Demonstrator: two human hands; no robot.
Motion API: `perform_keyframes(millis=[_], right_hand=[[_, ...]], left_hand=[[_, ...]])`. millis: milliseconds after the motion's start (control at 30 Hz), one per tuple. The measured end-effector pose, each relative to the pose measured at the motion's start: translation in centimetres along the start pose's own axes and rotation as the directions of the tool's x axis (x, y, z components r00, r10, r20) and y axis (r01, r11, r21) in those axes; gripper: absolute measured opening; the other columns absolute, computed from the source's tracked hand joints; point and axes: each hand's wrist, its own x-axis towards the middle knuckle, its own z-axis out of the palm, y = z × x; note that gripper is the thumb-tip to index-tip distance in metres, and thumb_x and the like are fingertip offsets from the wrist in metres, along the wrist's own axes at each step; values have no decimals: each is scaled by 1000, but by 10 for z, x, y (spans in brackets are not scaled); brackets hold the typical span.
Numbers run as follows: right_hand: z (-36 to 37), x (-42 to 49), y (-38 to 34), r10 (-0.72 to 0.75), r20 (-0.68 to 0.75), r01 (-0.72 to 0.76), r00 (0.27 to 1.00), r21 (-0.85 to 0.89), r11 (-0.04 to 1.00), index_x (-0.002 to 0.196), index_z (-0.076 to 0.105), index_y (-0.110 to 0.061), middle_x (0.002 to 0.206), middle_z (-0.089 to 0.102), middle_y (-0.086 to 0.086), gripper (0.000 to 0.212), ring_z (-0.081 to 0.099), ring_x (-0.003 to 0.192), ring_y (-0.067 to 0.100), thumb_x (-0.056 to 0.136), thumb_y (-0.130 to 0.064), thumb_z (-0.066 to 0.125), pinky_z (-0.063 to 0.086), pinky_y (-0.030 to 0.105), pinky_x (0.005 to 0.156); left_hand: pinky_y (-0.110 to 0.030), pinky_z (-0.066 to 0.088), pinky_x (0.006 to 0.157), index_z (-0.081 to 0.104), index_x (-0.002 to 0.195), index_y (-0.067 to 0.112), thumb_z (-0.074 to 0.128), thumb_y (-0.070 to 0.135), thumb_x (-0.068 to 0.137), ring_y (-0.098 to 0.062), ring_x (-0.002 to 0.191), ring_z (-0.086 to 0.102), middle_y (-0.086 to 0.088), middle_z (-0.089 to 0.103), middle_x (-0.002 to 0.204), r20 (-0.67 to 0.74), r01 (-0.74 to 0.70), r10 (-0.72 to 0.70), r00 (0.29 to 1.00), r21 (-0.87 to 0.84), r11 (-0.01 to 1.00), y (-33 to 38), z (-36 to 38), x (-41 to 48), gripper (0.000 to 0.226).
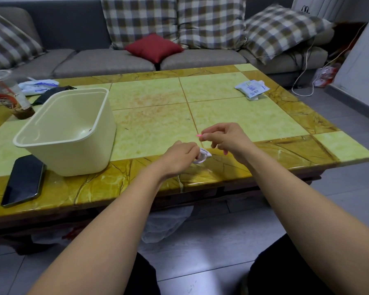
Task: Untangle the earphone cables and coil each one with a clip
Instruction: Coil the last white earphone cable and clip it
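The left hand [180, 155] pinches the coiled cable [202, 157], the right hand [226, 138] a pink clip [200, 135]; best hold loops tight while clipping.

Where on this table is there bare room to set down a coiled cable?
Free: the green tiles between the cream bin and the white packet, and the near-right corner beyond the right hand. Crowded: the left edge, with bin, phone and cup.

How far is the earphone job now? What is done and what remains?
Done: the white cable looks coiled into a small bundle, held by the left hand. In hand: the right hand pinches a pink clip close to the coil. Left: fastening the clip on. Whether other earphones remain, I cannot tell.
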Motion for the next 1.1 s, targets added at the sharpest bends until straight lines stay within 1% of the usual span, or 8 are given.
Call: perform_keyframes(millis=[133,267,467,567,733,833,933,1100], right_hand=[[4,0,3,49,206,-20,977,-138,990,89,76,-15,63,64,0,13,48,52,5,86,-13,64,28,23,47],[0,3,8,105,370,-76,923,-93,993,92,78,-16,70,62,3,15,41,53,7,83,-16,66,29,21,48],[6,4,10,107,365,-63,925,-131,989,92,76,-5,65,59,6,16,37,52,10,75,-5,76,29,20,45],[7,2,9,114,375,-29,920,-226,974,88,76,-1,63,61,2,11,41,55,11,78,-6,73,31,20,45],[6,1,9,140,428,-49,893,-217,975,89,72,4,67,54,2,15,37,51,7,85,-10,66,30,19,46],[3,2,8,180,499,-92,848,-196,976,77,64,-6,64,45,0,14,32,53,10,89,-13,62,26,25,51],[3,2,8,203,542,-178,816,-99,979,62,59,-16,63,43,-3,31,32,52,10,93,-15,58,25,27,53],[1,2,7,188,588,-260,787,39,965,69,49,-15,67,35,-2,28,29,55,11,96,-20,55,24,26,53]], left_hand=[[-36,34,77,43,75,35,27,34,104,-24,97,42,-3,55,89,-13,1,1,1000,174,985,-8,3,2,33],[-36,32,76,49,88,29,28,34,104,-26,98,44,-10,60,95,-59,3,13,998,262,965,-13,3,3,27],[-37,34,77,60,100,17,28,34,105,-23,95,45,-3,55,86,-84,-9,45,995,385,923,-6,2,-2,37],[-35,31,71,57,87,22,29,34,103,-23,90,46,-4,54,81,-117,6,47,992,421,907,-3,2,-3,35],[-39,38,65,57,76,13,32,30,102,-27,78,51,-11,61,79,-148,16,28,989,290,957,-3,-1,-2,40],[-40,36,65,54,76,6,32,27,103,-26,73,48,-10,56,75,-111,-8,24,994,140,990,-3,-2,-1,41],[-35,30,64,45,70,15,33,25,103,-18,66,39,-1,45,68,-88,-17,14,996,-29,999,-3,-4,-2,37],[-32,35,66,48,94,18,36,30,103,-14,67,41,1,47,71,-84,-8,-13,996,-243,970,-5,-6,-6,19]])
